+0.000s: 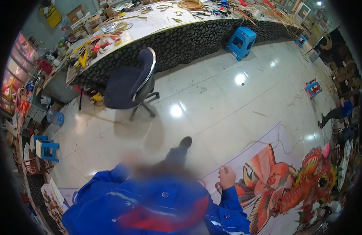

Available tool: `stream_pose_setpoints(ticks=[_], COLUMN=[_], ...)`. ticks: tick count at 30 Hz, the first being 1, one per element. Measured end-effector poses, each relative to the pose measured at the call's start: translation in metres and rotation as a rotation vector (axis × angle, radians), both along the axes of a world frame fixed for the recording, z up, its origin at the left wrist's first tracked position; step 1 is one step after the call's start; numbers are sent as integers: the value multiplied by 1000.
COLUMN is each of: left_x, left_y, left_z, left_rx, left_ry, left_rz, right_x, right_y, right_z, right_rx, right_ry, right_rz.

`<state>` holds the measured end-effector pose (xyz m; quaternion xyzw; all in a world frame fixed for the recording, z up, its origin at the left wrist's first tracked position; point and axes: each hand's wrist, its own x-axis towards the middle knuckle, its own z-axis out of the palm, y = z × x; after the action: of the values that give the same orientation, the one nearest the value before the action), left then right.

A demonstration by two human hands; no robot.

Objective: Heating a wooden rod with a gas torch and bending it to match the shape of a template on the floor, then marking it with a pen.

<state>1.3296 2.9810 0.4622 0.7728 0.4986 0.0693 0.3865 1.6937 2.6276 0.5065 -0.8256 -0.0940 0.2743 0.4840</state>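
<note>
My right hand [227,177] hangs in front of my blue sleeve at the lower right, its fingers curled in; whether anything is inside them is hidden. It appears above the edge of a large printed sheet [263,143] on the floor. Beside it on that sheet are a red and orange winged figure [267,172] and a red dragon-like head [320,176] with a big round eye. My left hand [128,158] is a smeared patch past the end of my left sleeve, and its fingers cannot be made out. One dark shoe [185,141] shows ahead of me.
A dark swivel chair [126,88] stands by a long white worktable [153,21] strewn with tools, coils and strips. Blue plastic stools [242,41] stand at the table and elsewhere. A water jug [55,117] is at the left. Someone in blue [339,111] is at the far right.
</note>
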Motion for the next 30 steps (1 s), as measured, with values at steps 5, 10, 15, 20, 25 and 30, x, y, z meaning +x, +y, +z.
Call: stream_pose_setpoints(ticks=[5, 10, 15, 20, 25, 30], left_x=[336, 627, 869, 866, 905, 1114], left_y=[110, 149, 175, 296, 344, 362], left_z=[5, 144, 75, -118, -96, -86], left_rx=[131, 59, 97, 10, 30, -33], left_ry=[-107, -171, 7, 653, 759, 701], left_rz=[-209, -665, -947, -333, -179, -47], right_x=[145, 276, 428, 674, 963, 1195], right_y=[39, 65, -23, 71, 125, 133], right_z=[-36, -21, -159, -135, -23, -48], right_rx=[-134, -202, -434, -375, -336, -323], right_ry=[148, 204, 51, 198, -114, -126], right_rz=[-33, 7, 429, 70, -136, -264])
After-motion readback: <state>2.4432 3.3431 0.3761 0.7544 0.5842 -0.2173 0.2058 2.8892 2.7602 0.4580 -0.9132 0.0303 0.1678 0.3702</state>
